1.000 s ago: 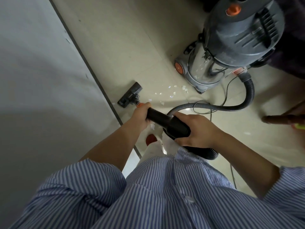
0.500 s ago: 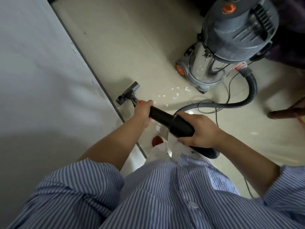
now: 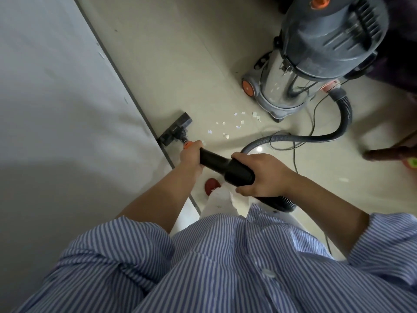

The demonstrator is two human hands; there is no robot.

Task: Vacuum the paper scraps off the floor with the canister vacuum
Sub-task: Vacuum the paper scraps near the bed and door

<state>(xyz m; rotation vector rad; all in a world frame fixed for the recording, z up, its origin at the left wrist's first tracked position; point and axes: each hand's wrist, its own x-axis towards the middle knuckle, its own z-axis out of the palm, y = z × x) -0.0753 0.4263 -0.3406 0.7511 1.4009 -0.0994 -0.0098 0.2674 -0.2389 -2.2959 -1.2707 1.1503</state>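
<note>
My left hand [image 3: 190, 158] grips the black vacuum wand [image 3: 225, 168] near its orange collar. My right hand [image 3: 261, 175] grips the same wand's thick handle end, where the ribbed grey hose [image 3: 316, 137] joins. The black floor head [image 3: 174, 129] rests on the pale tile floor against the wall's dark baseboard. Several small white paper scraps [image 3: 237, 126] lie scattered on the floor to the right of the floor head, reaching toward the canister vacuum [image 3: 316, 53], which stands upright at the upper right with a steel drum and grey lid.
A grey wall [image 3: 56, 109] fills the left side. A thin black power cord [image 3: 293, 154] loops on the floor beside the hose. A dark wooden furniture leg [image 3: 388, 154] sits at the right edge. My red shoe [image 3: 212, 185] shows below the wand.
The floor head has slid a little away from me along the baseboard, and both hands moved with the wand. The scraps lie where they were.
</note>
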